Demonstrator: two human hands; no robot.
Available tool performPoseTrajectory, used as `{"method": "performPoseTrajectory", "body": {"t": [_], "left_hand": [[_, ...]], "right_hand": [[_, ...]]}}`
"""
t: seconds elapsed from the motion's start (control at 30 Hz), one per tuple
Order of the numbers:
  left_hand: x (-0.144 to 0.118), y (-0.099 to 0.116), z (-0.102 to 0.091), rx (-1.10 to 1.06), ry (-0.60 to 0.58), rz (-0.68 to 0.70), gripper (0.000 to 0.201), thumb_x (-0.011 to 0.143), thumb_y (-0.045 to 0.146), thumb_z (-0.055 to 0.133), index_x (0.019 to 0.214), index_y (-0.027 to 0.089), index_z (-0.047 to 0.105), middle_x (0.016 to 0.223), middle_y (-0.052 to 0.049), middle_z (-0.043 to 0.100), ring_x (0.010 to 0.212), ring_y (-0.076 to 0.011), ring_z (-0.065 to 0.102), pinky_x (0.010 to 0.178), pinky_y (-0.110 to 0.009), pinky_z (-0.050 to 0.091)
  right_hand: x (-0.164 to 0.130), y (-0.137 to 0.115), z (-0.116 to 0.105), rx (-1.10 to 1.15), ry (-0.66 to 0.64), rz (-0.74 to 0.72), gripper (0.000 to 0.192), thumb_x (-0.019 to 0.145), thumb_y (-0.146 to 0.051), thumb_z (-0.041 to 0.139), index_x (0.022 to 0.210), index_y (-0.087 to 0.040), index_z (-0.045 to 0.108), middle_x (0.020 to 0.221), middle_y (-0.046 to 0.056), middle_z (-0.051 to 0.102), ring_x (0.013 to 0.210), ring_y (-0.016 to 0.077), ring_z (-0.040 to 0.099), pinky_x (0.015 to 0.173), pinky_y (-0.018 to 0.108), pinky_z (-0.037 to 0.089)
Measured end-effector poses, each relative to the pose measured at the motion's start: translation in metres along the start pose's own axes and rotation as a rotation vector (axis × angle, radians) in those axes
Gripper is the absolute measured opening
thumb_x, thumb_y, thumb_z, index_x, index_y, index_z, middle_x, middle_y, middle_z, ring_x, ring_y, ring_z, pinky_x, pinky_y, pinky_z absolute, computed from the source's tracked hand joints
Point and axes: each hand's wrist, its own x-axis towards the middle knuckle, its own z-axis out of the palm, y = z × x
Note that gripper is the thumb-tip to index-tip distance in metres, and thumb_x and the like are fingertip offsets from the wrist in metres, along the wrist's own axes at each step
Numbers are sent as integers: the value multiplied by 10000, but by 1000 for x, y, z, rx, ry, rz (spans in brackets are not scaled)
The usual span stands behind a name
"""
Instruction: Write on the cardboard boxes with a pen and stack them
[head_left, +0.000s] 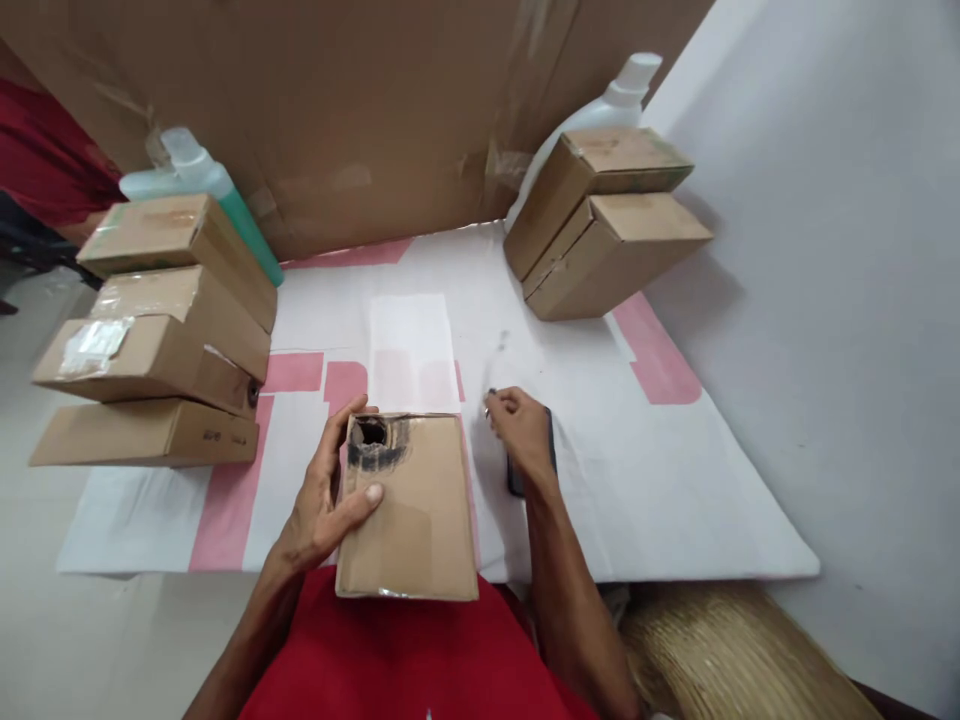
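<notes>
My left hand grips the left edge of a flat cardboard box that rests on my lap and the near edge of the sheet, thumb on its top. The box has a round hole ringed with black marks near its far-left corner. My right hand lies just right of the box, fingers closed around a small dark thing I cannot identify, and rests over a dark phone lying on the white and pink sheet.
A stack of several cardboard boxes stands at the left with a green bottle behind it. Two boxes lean at the back right before a white bottle. A large cardboard sheet forms the backdrop; a woven mat lies near right.
</notes>
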Motion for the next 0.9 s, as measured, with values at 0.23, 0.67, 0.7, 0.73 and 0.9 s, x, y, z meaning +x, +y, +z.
{"method": "performPoseTrajectory", "body": {"t": [0.23, 0.67, 0.7, 0.73, 0.9], "left_hand": [[-4, 3, 18, 73, 62, 22, 761, 880, 434, 708, 1559, 289, 397, 1542, -123, 508, 1419, -368, 507, 1194, -567, 401], [-5, 6, 24, 147, 67, 45, 728, 898, 411, 692, 1550, 285, 391, 1528, -124, 507, 1395, -342, 523, 1191, -564, 408], [-5, 6, 24, 156, 67, 51, 729, 896, 411, 692, 1549, 286, 392, 1523, -122, 510, 1394, -341, 520, 1193, -563, 406], [-5, 6, 24, 165, 68, 57, 730, 894, 411, 693, 1547, 287, 392, 1516, -119, 514, 1394, -339, 518, 1193, -561, 404], [-4, 6, 24, 187, 74, 84, 714, 890, 414, 691, 1531, 278, 407, 1507, -118, 515, 1405, -333, 499, 1197, -550, 399]], "right_hand": [[-68, -65, -37, 986, -78, -390, 202, 902, -367, 738, 911, -224, 595, 862, -12, 718, 600, 115, 677, 435, 193, 448], [-96, -81, -38, 460, -216, -633, 50, 953, -220, 698, 903, -212, 695, 843, -12, 678, 675, 103, 599, 569, 250, 470], [-95, -81, -39, 447, -225, -640, 53, 952, -220, 695, 899, -213, 694, 857, -8, 678, 706, 112, 611, 590, 256, 479], [-94, -81, -40, 438, -235, -644, 54, 952, -220, 690, 898, -215, 691, 867, -6, 677, 728, 119, 619, 606, 261, 486], [-94, -85, -38, 430, -222, -645, 45, 966, -229, 670, 921, -222, 673, 895, -5, 666, 711, 113, 612, 595, 251, 493]]}}
